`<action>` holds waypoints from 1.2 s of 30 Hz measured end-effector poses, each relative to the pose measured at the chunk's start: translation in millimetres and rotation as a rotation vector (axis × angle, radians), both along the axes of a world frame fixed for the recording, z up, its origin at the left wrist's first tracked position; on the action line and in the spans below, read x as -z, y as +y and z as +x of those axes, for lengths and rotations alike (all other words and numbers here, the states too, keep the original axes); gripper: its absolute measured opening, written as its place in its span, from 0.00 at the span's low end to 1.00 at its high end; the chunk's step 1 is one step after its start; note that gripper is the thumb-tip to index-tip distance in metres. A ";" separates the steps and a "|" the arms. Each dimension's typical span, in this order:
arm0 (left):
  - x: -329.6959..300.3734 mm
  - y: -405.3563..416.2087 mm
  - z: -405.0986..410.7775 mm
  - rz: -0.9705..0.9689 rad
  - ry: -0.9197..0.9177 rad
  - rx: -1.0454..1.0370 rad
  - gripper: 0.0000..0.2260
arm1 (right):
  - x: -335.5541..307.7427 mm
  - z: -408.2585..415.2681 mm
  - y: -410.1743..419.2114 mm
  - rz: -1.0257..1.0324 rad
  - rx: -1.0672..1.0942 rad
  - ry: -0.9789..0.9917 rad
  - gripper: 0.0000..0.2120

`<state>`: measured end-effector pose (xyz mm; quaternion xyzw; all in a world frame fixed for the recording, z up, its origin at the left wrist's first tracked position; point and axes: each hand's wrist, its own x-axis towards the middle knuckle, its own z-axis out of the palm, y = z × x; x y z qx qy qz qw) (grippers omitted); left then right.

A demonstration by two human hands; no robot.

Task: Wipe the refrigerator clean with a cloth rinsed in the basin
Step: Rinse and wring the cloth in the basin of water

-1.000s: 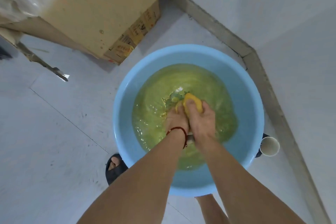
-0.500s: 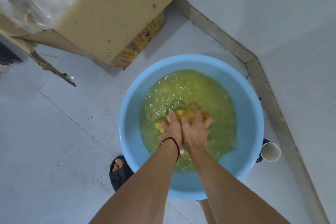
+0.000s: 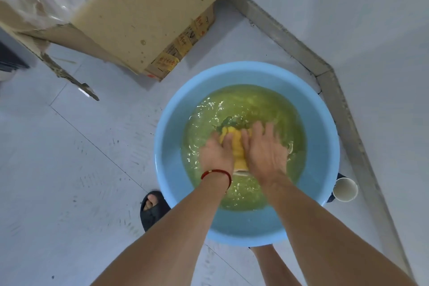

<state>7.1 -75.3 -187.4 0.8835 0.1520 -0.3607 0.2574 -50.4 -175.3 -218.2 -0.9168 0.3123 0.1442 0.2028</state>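
Observation:
A light blue round basin (image 3: pixel 169 169) stands on the floor, filled with greenish rippling water. In the water lies a yellow cloth (image 3: pixel 236 146), partly submerged. My left hand (image 3: pixel 217 153), with a red string on its wrist, presses on the cloth's left side. On the cloth's right side rests my right hand (image 3: pixel 264 153), fingers spread over it. Both hands are in the water, gripping the cloth between them. The refrigerator is not in view.
A worn cardboard box (image 3: pixel 148 14) stands behind the basin to the left. A white paper cup (image 3: pixel 345 189) sits on the floor by the basin's right edge, near the grey skirting (image 3: pixel 348 109). My left foot in a black sandal (image 3: pixel 152 209) is beside the basin.
The hands have moved apart and spread over the cloth, which shows more between them. The camera view has shifted so the basin sits lower and further right.

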 end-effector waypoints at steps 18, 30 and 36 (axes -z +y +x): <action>1.6 -13.1 2.0 -0.071 0.291 -0.113 0.25 | -10.8 11.0 29.8 0.222 0.245 0.012 0.23; 17.7 -16.1 -4.3 -0.194 0.457 -0.568 0.43 | -13.9 20.2 34.4 0.844 1.122 -0.022 0.18; -10.7 -13.8 4.2 -0.083 0.240 -0.205 0.29 | -34.9 22.2 35.5 0.611 0.844 -0.191 0.20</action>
